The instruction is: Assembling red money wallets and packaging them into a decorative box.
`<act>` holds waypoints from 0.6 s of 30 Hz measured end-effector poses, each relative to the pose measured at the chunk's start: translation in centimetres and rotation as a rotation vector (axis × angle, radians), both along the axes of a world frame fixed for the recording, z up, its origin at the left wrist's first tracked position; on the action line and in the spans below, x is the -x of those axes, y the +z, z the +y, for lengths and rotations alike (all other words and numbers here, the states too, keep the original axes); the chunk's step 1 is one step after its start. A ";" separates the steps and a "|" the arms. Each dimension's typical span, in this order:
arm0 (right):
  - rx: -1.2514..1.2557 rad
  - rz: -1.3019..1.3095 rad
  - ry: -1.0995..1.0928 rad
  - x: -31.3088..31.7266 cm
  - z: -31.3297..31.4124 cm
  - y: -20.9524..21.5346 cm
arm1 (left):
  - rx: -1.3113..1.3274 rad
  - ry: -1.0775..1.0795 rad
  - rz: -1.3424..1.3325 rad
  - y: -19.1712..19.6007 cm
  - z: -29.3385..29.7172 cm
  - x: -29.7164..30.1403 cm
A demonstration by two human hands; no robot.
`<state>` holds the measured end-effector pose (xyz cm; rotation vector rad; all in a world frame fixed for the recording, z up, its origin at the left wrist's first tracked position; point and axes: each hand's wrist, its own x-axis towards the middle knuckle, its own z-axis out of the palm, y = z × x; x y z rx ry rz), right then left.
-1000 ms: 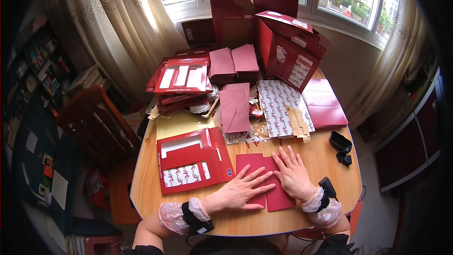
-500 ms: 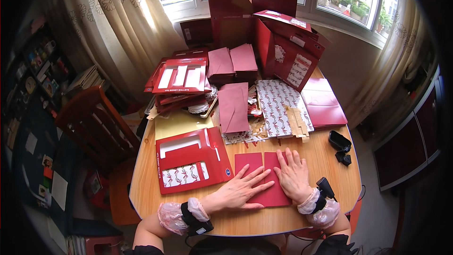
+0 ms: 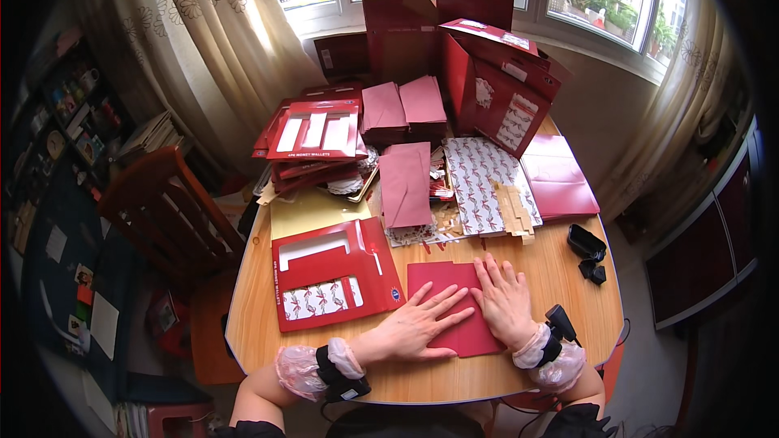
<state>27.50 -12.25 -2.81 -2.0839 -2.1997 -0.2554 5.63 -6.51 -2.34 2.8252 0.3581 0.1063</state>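
Note:
Flat on the table before me lies a red paper card (image 3: 432, 277), its two panels meeting near the middle. My left hand (image 3: 426, 323) rests across its lower left part, fingers spread and pointing to the right. On its right side lies my right hand (image 3: 503, 304), palm down with fingers stretched out toward the far edge. The fingertips of both hands come close together near the middle. Just left of the card is a flat red cardboard sleeve (image 3: 375, 255) with cut-out windows and a patterned lower panel.
Behind are a pink envelope (image 3: 406, 186), stacked pink envelopes (image 3: 424, 101), red sleeves (image 3: 320, 130) and a white patterned sheet (image 3: 483, 182). Large red boxes (image 3: 495, 85) stand by the window. At right lie pink-red sheets (image 3: 560, 174) and a black case (image 3: 586, 242).
The gap between the two panels at the card's far edge has closed up. Both hands stay in nearly the same place. The whole view has shifted slightly.

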 end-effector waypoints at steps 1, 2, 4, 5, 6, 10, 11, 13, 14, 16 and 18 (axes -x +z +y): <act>-0.015 -0.039 -0.024 0.1 -0.1 -0.2 | -0.001 0.002 0.000 -0.2 0.0 0.0; -0.016 -0.039 -0.023 0.1 -0.1 -0.3 | -0.010 0.004 -0.022 -0.5 0.0 0.0; -0.023 -0.083 -0.076 0.0 -0.2 -0.6 | -0.018 0.008 -0.042 -0.8 0.0 0.0; -0.023 -0.082 -0.075 0.0 -0.1 -0.5 | -0.017 0.006 -0.047 -0.8 0.0 0.0; -0.026 -0.072 -0.044 -0.2 0.0 -0.3 | -0.015 0.002 -0.054 -0.9 0.0 -0.1; -0.004 -0.051 0.020 -0.6 0.3 -0.1 | -0.017 0.004 -0.010 -0.4 0.0 -0.1; -0.004 -0.051 0.020 -0.8 0.3 0.0 | -0.018 0.006 -0.001 -0.4 0.0 -0.1; 0.033 -0.029 0.025 -0.9 0.4 0.1 | -0.019 0.010 0.008 -0.4 0.0 -0.1; 0.034 -0.029 0.027 -0.9 0.4 0.1 | -0.028 0.009 0.008 -0.5 0.0 -0.2; 0.035 -0.027 0.031 -0.9 0.5 0.2 | -0.039 0.011 0.008 -0.7 0.0 -0.1; 0.039 0.026 0.058 -1.3 0.5 0.5 | -0.051 0.007 0.002 -0.9 0.0 -0.1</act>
